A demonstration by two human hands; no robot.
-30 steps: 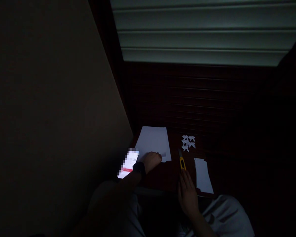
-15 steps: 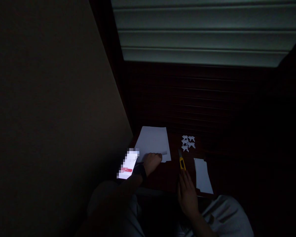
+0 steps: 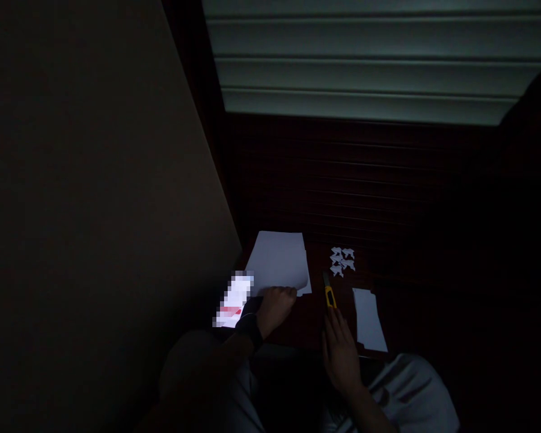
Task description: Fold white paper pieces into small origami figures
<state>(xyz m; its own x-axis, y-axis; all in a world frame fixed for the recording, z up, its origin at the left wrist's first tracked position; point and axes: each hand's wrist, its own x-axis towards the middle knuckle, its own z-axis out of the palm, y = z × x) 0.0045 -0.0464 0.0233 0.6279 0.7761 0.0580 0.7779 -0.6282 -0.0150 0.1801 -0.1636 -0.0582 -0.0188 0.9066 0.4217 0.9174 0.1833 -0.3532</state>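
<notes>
My left hand (image 3: 276, 310), with a dark band on its wrist, is closed at the near edge of a stack of white paper (image 3: 277, 258). The top sheet curls up by its near right corner, beside my fingertips. Lying flat with fingers stretched out, my right hand (image 3: 341, 349) rests on the dark table. Its fingertips meet the handle end of a yellow utility knife (image 3: 329, 296), whose blade points away from me. How far the fingers cover the handle is hard to see in the dim light.
A lit phone (image 3: 234, 297) leans left of the paper. Several small folded white paper pieces (image 3: 342, 261) lie at the back right. Narrow cut paper (image 3: 368, 322) sits by the table's right edge. A wall (image 3: 117, 210) stands on the left, a slatted panel (image 3: 342, 168) behind.
My left hand has drawn toward me, from over the sheet to its near edge, and the raised corner has come down into a curl. My right hand has barely moved.
</notes>
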